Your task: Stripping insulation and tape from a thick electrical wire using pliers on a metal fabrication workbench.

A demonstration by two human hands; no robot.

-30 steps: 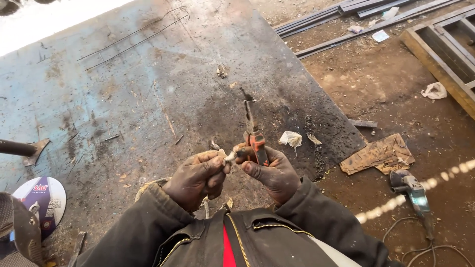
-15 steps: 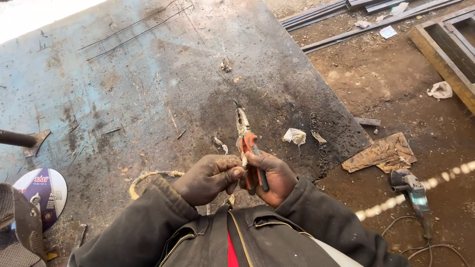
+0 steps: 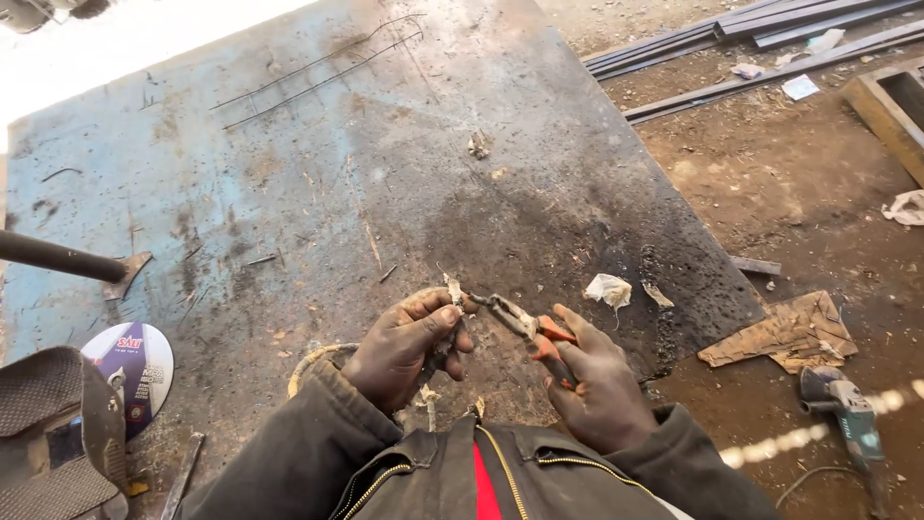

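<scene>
Near the front edge of the worktop [image 3: 318,183], a scuffed blue-grey metal sheet, both of the person's hands meet just above the dark jacket [image 3: 462,472]. The left hand [image 3: 409,347] is closed around a small pale scrap [image 3: 452,289], pinched between thumb and fingertips, with more of the same stuff trailing below the palm. The right hand [image 3: 602,385] is clenched on the orange handles of a pair of pliers [image 3: 520,323], whose metal nose points left and reaches the scrap at the left fingertips; whether the nose actually bites it cannot be told.

Just right of the pliers a crumpled white rag [image 3: 608,289] lies on the worktop. At the left edge sit a round cutting disc [image 3: 135,371] with a blue and white label, a grey glove-like pad [image 3: 53,433] and a dark hammer [image 3: 67,262]. Thin wire rods [image 3: 318,69] lie across the far part of the sheet.

Off the worktop, on the dirt floor to the right, lie a torn piece of cardboard [image 3: 784,332], an angle grinder [image 3: 847,409] with its cord, and long steel bars [image 3: 751,39] farther away.
</scene>
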